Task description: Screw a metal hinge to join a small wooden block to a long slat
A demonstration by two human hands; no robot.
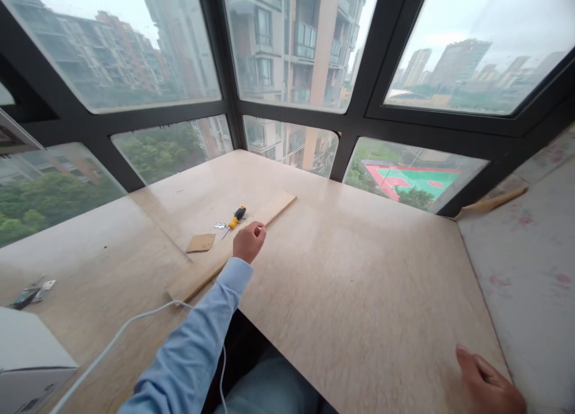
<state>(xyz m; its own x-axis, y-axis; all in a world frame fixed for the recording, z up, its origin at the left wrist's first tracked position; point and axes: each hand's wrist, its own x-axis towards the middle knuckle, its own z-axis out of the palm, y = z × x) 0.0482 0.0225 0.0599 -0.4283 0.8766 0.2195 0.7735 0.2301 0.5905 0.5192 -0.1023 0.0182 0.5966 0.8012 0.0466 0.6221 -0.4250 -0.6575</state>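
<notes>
My left hand [248,241], in a light blue sleeve, reaches out over a long wooden plank [233,246] lying diagonally on the beige stone sill [359,270]. Its fingers are curled and rest on or just above the plank; whether they pinch something small I cannot tell. Just beyond the hand lies a screwdriver [234,220] with a yellow and black handle, beside a small metal hinge [220,226] and a small square wood piece [200,242]. My right hand [487,381] lies flat on the sill at the lower right, fingers apart, holding nothing.
Dark-framed bay windows [287,120] ring the sill. A white box [31,360] and a white cable [117,336] sit at the lower left, with metal hardware [31,293] near them. Another wooden strip [494,201] lies at the far right by a patterned cushion [530,264].
</notes>
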